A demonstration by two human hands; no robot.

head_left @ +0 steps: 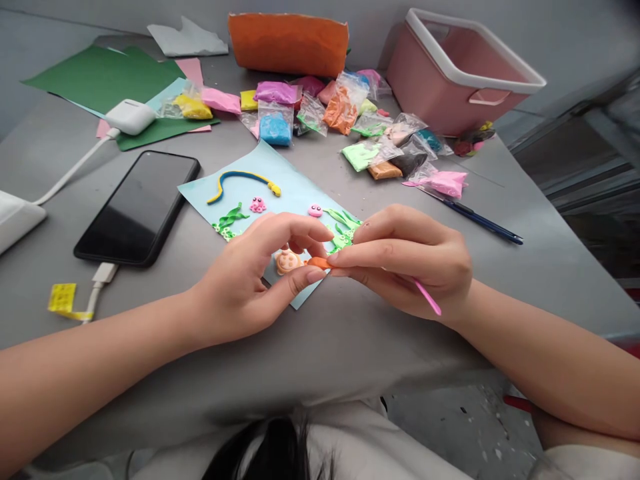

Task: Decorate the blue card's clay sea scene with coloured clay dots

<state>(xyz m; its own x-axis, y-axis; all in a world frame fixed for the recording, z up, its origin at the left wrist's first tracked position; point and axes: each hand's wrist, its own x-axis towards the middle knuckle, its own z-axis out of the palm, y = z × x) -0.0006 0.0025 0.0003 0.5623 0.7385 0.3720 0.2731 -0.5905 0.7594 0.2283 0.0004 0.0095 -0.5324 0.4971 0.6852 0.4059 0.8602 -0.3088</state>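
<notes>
Between the thumb and fingers of my left hand [255, 277] is a small piece of orange clay [319, 263]. My right hand [423, 257] is closed around a thin pink modelling tool [428, 297], whose flat end sticks out below the palm; its fingertips meet the orange clay, hiding the tool's other end. Under both hands lies a light blue sheet of paper [295, 175]. On it are a blue and yellow clay eel [245, 175], a pink clay octopus [257, 205], a pink clay jellyfish [315, 211] and green clay seaweed [231, 217]. A peach clay turtle-like figure [287, 261] shows beside my left thumb.
Several bags of coloured clay [275, 127] lie across the back, before an orange box [289, 45] and a pink bin [435, 87]. A phone [139, 207] with a cable lies left, near a white earbud case [131, 117]. A dark blue pen [480, 217] lies right.
</notes>
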